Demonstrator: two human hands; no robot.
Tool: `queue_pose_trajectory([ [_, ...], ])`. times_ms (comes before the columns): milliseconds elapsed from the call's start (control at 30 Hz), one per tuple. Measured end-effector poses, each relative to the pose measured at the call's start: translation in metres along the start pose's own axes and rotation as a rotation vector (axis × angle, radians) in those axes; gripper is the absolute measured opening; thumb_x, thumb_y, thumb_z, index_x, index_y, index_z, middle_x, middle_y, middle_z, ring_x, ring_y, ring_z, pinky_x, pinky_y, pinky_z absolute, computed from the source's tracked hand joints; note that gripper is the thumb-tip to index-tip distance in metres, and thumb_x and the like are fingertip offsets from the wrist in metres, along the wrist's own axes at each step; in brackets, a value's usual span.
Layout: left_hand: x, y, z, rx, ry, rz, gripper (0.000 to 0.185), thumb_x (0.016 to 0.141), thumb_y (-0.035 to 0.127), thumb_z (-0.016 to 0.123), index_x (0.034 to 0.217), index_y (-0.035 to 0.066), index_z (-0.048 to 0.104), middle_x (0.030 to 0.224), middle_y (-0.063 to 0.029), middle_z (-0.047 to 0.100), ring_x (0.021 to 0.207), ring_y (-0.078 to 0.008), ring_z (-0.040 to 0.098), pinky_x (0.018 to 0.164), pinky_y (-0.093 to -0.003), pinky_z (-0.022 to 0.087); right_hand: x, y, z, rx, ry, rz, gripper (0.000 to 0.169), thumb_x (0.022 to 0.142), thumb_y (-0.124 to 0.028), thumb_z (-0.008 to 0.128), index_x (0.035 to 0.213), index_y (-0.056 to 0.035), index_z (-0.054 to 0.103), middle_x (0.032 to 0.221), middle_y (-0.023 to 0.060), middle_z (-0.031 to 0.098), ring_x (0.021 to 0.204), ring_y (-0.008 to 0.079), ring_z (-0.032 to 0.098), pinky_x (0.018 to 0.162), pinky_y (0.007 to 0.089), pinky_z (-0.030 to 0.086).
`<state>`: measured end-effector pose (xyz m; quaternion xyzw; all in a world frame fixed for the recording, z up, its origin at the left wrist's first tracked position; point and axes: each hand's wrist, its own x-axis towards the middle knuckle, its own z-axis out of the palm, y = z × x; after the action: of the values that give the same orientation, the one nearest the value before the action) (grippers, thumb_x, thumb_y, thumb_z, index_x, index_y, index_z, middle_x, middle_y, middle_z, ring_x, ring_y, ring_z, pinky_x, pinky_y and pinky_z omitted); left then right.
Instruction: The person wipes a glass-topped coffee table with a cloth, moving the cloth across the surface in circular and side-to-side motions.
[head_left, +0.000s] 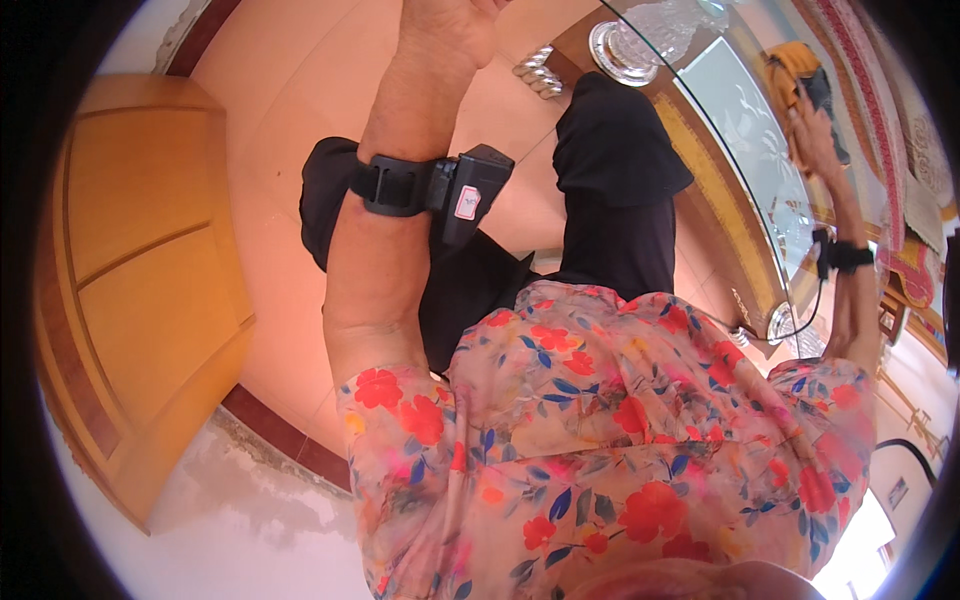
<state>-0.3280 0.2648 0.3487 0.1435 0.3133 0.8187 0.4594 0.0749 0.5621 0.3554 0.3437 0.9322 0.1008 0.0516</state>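
Observation:
My right hand (814, 131) rests on an orange-and-dark cloth (795, 71) over the glass tabletop (731, 161), its fingers against the dark part. A black strap with a small device (844, 257) and a cable circles that forearm. At the top edge my left hand (457, 34) is cut off by the frame; mostly the wrist and heel of the palm show, and anything in its fingers is hidden. On the left forearm sits a black strapped device (476, 187) bearing a small written label.
Beneath the glass, cut-glass pieces with silvery bases (622, 52) stand on a brown-and-yellow table base (694, 150). A wooden panelled piece of furniture (150, 240) stands at left by a peeling wall (255, 480). Red-patterned fabric (847, 60) lies beyond the table. Tiled floor (277, 300) surrounds my legs.

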Motion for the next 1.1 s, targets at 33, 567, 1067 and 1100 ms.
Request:
queue_pose_trajectory([
  [33,-0.001,0.004,-0.003,-0.009,0.011,0.003,0.028,0.089,0.033,0.049,0.092,0.005,0.056,0.072,-0.0031,0.058,0.058,-0.0113,0.052,0.058,-0.0238,0.044,-0.014,-0.029,-0.008,-0.001,0.048,-0.088,0.053,0.089,-0.029,0.040,0.139,-0.0165,0.026,0.103,0.0251,0.057,0.098,0.0420,0.048,0.090,0.0468,0.036],
  [567,-0.005,0.032,0.019,-0.067,0.048,0.035,0.026,0.089,0.019,0.047,0.099,-0.003,0.056,0.080,-0.0062,0.054,0.070,-0.0155,0.050,0.067,-0.0274,0.043,0.125,-0.171,-0.043,0.076,0.264,-0.524,0.046,0.093,-0.041,0.036,0.137,-0.0294,0.029,0.126,0.0184,0.044,0.123,0.0423,0.033,0.095,0.0531,0.030],
  [1067,0.010,0.024,0.027,-0.010,0.160,0.012,0.026,0.089,0.021,0.046,0.098,-0.001,0.056,0.077,-0.0046,0.055,0.068,-0.0142,0.050,0.066,-0.0266,0.043,0.150,-0.185,-0.052,0.063,0.138,-0.347,0.049,0.091,-0.040,0.039,0.137,-0.0316,0.027,0.128,0.0155,0.044,0.120,0.0390,0.037,0.089,0.0514,0.036],
  [1100,0.009,0.025,0.028,0.000,0.171,0.022,0.025,0.089,0.021,0.047,0.098,-0.001,0.056,0.077,-0.0044,0.055,0.068,-0.0140,0.050,0.065,-0.0265,0.043,0.122,-0.185,-0.056,0.054,0.117,-0.391,0.052,0.089,-0.035,0.045,0.138,-0.0296,0.028,0.130,0.0161,0.043,0.122,0.0400,0.035,0.089,0.0509,0.035],
])
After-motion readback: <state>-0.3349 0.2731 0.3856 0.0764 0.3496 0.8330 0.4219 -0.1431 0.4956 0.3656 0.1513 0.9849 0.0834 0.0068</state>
